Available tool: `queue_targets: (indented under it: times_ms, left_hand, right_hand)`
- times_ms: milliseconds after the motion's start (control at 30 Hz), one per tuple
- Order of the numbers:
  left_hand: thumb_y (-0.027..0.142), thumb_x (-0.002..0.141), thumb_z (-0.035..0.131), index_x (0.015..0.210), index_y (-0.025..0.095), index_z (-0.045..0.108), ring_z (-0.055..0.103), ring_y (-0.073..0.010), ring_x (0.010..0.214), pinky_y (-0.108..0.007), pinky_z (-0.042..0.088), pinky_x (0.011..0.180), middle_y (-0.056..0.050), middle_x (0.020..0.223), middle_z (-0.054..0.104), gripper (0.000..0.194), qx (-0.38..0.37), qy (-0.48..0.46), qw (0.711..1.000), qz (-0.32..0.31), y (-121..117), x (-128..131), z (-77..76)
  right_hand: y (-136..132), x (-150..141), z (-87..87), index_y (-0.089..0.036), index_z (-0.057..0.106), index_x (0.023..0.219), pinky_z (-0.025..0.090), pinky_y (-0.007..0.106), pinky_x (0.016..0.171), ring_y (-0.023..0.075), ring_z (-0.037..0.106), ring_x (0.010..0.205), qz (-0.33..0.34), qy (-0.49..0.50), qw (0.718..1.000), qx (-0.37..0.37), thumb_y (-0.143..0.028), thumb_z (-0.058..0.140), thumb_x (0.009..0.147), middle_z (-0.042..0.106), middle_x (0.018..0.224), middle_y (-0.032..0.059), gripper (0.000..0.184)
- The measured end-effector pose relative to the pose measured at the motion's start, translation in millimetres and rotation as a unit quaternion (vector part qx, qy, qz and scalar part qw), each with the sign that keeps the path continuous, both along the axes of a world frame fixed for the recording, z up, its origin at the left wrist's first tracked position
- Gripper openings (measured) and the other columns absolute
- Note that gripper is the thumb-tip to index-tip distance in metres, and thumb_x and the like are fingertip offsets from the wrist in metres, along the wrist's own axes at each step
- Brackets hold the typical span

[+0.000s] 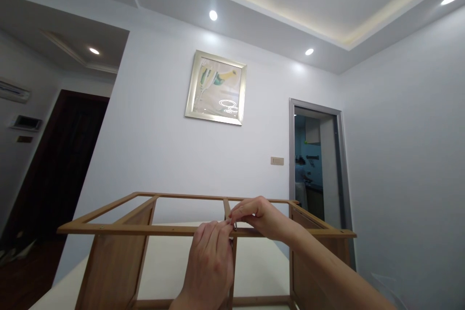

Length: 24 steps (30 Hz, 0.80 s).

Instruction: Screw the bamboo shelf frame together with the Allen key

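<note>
A brown wooden furniture frame [170, 230] with open top rails and side panels stands in front of me. My left hand [212, 256] is closed over its front rail, close to where the middle upright [234, 261] meets it. Just right of those fingers, my right hand [259, 213] bends down over the same joint in a pinch. A small bent metal piece, which looks like a hex key [235, 226], shows at its fingertips. The fingers of both hands nearly touch, and most of the key and any screw under it are hidden.
The frame stands on a pale surface [170, 266]. Its left side panel [112, 266] and right side panel [323, 252] flank my hands. Behind are a white wall with a framed picture [218, 88], a doorway [314, 164] and a dark door [65, 164].
</note>
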<state>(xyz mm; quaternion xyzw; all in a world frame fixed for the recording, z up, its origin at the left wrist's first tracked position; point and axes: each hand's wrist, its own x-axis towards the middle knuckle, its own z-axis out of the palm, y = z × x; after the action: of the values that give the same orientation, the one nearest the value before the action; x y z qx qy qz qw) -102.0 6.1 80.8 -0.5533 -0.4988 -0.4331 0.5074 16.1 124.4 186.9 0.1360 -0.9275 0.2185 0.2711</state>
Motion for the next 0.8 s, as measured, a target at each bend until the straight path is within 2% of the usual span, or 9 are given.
queue_targets:
  times_ms: [367, 533, 700, 800]
  left_hand:
    - [0.003, 0.087, 0.043, 0.110, 0.016, 0.055, 0.060, -0.0220, 0.092, -0.044, 0.040, 0.093, -0.006, 0.094, 0.066, 0.029, -0.005, -0.008, 1.000, 0.003, -0.4, 1.7, 0.2]
    - [0.002, 0.087, 0.041, 0.111, 0.016, 0.055, 0.060, -0.0217, 0.092, -0.044, 0.040, 0.093, -0.006, 0.095, 0.066, 0.031, -0.005, -0.007, 1.000, 0.003, -1.0, 1.3, 0.1]
    - [0.002, 0.087, 0.040, 0.114, 0.016, 0.054, 0.060, -0.0221, 0.093, -0.045, 0.040, 0.093, -0.007, 0.097, 0.067, 0.033, -0.007, -0.005, 1.000, 0.007, -1.7, 0.5, -0.2]
    - [0.002, 0.087, 0.041, 0.114, 0.017, 0.054, 0.060, -0.0225, 0.094, -0.045, 0.041, 0.093, -0.007, 0.097, 0.067, 0.034, -0.013, -0.003, 1.000, 0.011, -1.9, 0.4, -0.5]
  right_hand:
    - [-1.1, 2.0, -4.8, -0.021, 0.078, 0.097, 0.053, 0.027, 0.078, 0.0162, 0.068, 0.085, -0.038, 0.032, 0.998, 0.037, -0.030, 0.056, 0.096, 0.075, 0.089, 0.0074, 0.023]
    - [-2.0, 1.2, -3.7, -0.021, 0.079, 0.092, 0.054, 0.029, 0.082, 0.0172, 0.068, 0.086, -0.012, 0.063, 0.997, 0.050, -0.035, 0.057, 0.096, 0.076, 0.085, 0.0086, 0.026]
    - [-1.4, 1.7, -2.8, -0.020, 0.078, 0.094, 0.055, 0.029, 0.077, 0.0171, 0.069, 0.085, -0.017, 0.043, 0.998, 0.044, -0.041, 0.053, 0.097, 0.075, 0.089, 0.0107, 0.033]
    - [-1.3, 3.0, -1.8, -0.019, 0.078, 0.095, 0.055, 0.032, 0.083, 0.0183, 0.068, 0.091, 0.007, 0.055, 0.996, 0.064, -0.042, 0.050, 0.098, 0.075, 0.090, 0.0123, 0.037]
